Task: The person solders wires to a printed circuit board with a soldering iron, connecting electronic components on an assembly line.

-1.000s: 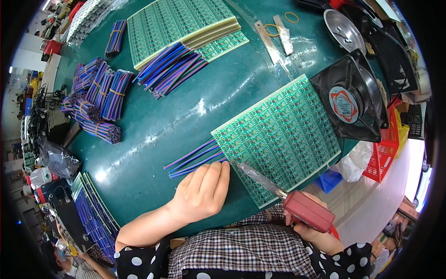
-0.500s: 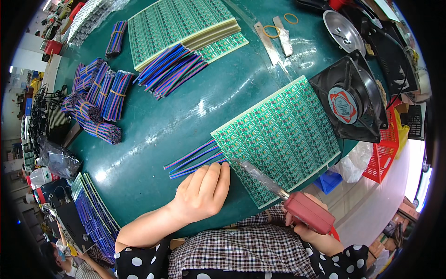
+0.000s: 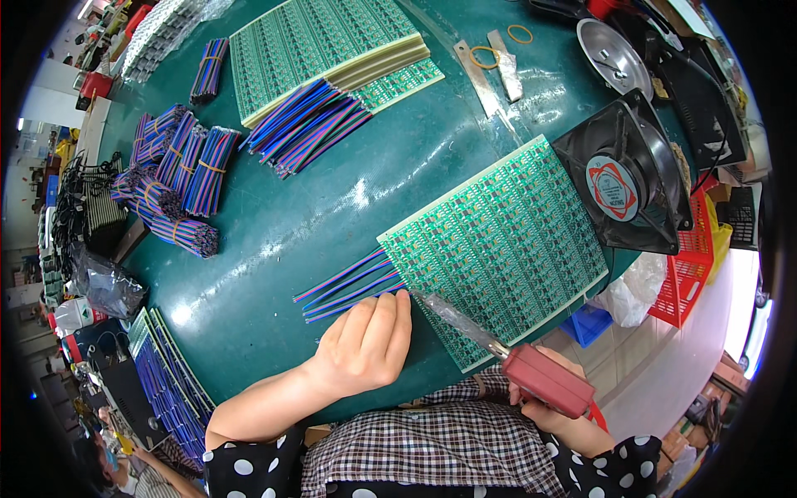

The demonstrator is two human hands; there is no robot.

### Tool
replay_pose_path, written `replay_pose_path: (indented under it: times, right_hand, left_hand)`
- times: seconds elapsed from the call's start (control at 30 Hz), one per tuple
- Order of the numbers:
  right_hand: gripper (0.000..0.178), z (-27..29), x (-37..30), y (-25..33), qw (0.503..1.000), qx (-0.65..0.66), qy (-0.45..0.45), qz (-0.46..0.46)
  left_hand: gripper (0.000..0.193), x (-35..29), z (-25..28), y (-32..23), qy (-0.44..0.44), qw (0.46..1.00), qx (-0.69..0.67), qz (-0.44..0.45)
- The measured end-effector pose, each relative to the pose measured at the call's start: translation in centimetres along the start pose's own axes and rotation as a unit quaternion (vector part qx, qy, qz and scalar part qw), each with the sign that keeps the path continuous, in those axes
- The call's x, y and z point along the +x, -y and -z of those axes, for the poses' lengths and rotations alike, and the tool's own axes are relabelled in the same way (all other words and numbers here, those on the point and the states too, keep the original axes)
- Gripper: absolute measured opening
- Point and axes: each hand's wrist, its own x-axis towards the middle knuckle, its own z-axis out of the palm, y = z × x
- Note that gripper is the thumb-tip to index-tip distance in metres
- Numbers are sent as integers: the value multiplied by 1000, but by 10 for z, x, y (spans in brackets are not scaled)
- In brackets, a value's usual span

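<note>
One green circuit-board panel [image 3: 506, 241] sits right of center in the frame, tilted on the teal tabletop [image 3: 249, 307], with a few blue-and-pink wires [image 3: 349, 286] poking out from its left edge. The left hand [image 3: 363, 340] has its fingertips in a narrow pinch right at that edge, looks like on a wire end, though the fingers hide the exact grip. The right hand [image 3: 541, 412] is wrapped round what I'd call a red soldering gun [image 3: 548, 380], barrel lying across the panel's lower left corner, tip almost at those fingertips. That's my worry: if the tip's hot, a small slip means a burn. Loosen the pinch and the wire could skew; let the tip wander and, with parts packed that tight, solder could bridge neighbors. A black fan [image 3: 631, 183] crowds the panel's right side, so not much room to slide it that way. Upper middle there's a stack of panels [image 3: 324, 50] with a loose wire pile [image 3: 309, 129] against it, banded wire bundles [image 3: 211, 170] upper left, and metal strips [image 3: 477, 79] plus a metal dish [image 3: 614, 54] upper right, all well clear of the hands.
</note>
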Motion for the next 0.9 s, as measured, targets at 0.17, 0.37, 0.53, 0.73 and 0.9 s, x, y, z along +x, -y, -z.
replay_pose_path:
  times: [0.17,0.37,0.53,0.73,0.9]
  right_hand:
    - [72,1,-1,-2,1000,-28,-1,10]
    - [71,3,-1,-1,998,-38,11,41]
    - [70,4,-5,-2,1000,8,-3,24]
    - [72,2,-3,-4,1000,-15,-4,20]
    - [73,4,-4,0,1000,-23,8,-1]
  left_hand:
    - [31,0,-3,-4,-10,1000,0,2]
    - [30,0,-3,-4,-14,1000,6,-1]
    - [29,1,-2,-4,-19,1000,2,2]
    - [27,1,-4,-3,-28,1000,3,1]
    - [27,0,-5,-3,-31,999,20,-15]
